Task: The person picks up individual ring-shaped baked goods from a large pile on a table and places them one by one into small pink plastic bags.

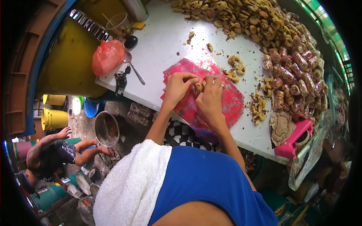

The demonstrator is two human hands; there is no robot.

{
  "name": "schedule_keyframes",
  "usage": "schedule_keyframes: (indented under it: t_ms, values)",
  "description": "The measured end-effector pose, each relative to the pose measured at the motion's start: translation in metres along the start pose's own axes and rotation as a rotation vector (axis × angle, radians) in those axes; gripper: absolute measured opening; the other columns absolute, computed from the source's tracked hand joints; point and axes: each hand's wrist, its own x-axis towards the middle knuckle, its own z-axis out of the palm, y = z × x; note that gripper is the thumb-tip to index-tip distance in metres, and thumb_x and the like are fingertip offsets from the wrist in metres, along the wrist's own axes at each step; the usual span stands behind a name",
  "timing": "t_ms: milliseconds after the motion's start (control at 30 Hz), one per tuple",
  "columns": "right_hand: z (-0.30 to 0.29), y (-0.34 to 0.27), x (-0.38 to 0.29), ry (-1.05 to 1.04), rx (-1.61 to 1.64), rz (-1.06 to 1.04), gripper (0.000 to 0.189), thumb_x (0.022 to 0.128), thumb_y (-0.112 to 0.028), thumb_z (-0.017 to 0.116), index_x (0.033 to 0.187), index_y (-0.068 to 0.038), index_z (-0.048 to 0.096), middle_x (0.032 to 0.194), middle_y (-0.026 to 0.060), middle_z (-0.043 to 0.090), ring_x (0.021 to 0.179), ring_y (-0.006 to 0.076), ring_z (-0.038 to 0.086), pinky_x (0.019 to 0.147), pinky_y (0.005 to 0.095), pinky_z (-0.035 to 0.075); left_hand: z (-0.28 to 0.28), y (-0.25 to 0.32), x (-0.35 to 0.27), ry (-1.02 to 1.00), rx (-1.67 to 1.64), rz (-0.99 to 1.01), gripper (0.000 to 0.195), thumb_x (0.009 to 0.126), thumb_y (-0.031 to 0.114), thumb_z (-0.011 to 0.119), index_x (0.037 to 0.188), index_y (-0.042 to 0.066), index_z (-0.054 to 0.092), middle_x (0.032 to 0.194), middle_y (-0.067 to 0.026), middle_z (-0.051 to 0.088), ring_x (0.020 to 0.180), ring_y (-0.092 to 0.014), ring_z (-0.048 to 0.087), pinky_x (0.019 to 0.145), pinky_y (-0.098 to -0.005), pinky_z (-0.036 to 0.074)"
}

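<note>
Over a stack of red-and-clear printed plastic wrapper sheets (229,104), both my hands meet around a short roll of ring-shaped cookies (198,89) in film. My left hand (177,87) pinches its left end between thumb and fingertips. At the other end, my right hand (211,97), with a ring on one finger, grips the roll and film with bent fingers. Part of the roll is hidden behind the fingers. Loose cookies (237,65) and crumbs lie just right of the stack on the white table (158,53).
A large heap of cookies (249,19) covers the far side, with many wrapped rolls (294,70) at right. Near the right corner sit a pink tape dispenser (292,141) and a beige cloth (281,127). A red plastic bag (109,56), spoon (135,69) and keys (121,80) lie left. Another person (53,152) sits lower left.
</note>
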Motion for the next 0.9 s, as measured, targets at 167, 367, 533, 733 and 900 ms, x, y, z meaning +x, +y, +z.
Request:
schedule_keyframes:
  t_ms: [167, 367, 533, 733, 900]
  values:
    - [-0.002, 0.001, 0.002, -0.072, 0.034, 0.038, 0.038, 0.067, 0.001, 0.053, 0.104, 0.004, 0.047, 0.104, 0.0270, 0.042, 0.097, 0.0419, 0.042, 0.088, 0.0500, 0.035, 0.012, 0.016, -0.015, 0.129, 0.127, -0.123, 0.022, 0.084, 0.011, 0.068, 0.105, 0.004, 0.069, 0.085, -0.0107, 0.072, 0.075, -0.015, 0.068, 0.067, -0.0274, 0.052]
    - [0.006, 0.001, -0.005, 0.019, 0.054, 0.032, 0.038, 0.069, -0.002, 0.058, 0.106, 0.003, 0.047, 0.108, 0.0272, 0.041, 0.099, 0.0421, 0.041, 0.090, 0.0522, 0.034, 0.015, 0.004, -0.036, 0.040, 0.095, 0.414, 0.034, 0.086, 0.008, 0.061, 0.120, 0.002, 0.060, 0.115, -0.0191, 0.063, 0.103, -0.031, 0.062, 0.090, -0.0370, 0.048]
    - [0.010, -0.002, -0.013, 0.105, 0.022, 0.035, 0.040, 0.070, -0.003, 0.058, 0.109, 0.002, 0.047, 0.114, 0.0272, 0.040, 0.106, 0.0432, 0.040, 0.093, 0.0523, 0.033, 0.015, -0.008, -0.039, 0.025, 0.205, 0.500, 0.040, 0.083, 0.004, 0.063, 0.123, 0.001, 0.056, 0.120, -0.0177, 0.059, 0.111, -0.034, 0.056, 0.094, -0.0391, 0.045]
    - [0.001, 0.006, -0.011, 0.060, 0.087, -0.058, 0.044, 0.067, -0.003, 0.057, 0.109, 0.002, 0.047, 0.112, 0.0262, 0.042, 0.104, 0.0419, 0.041, 0.092, 0.0500, 0.036, 0.014, -0.013, -0.037, -0.016, 0.152, 0.489, 0.044, 0.083, 0.004, 0.065, 0.126, 0.001, 0.053, 0.121, -0.0176, 0.058, 0.113, -0.035, 0.055, 0.095, -0.0397, 0.045]
    - [-0.011, 0.016, -0.004, -0.105, 0.108, -0.143, 0.046, 0.067, -0.002, 0.056, 0.111, 0.003, 0.045, 0.110, 0.0262, 0.042, 0.103, 0.0419, 0.042, 0.091, 0.0491, 0.036, 0.011, -0.016, -0.030, -0.039, 0.157, 0.511, 0.046, 0.082, 0.008, 0.068, 0.125, 0.002, 0.053, 0.118, -0.0169, 0.060, 0.109, -0.033, 0.057, 0.095, -0.0400, 0.044]
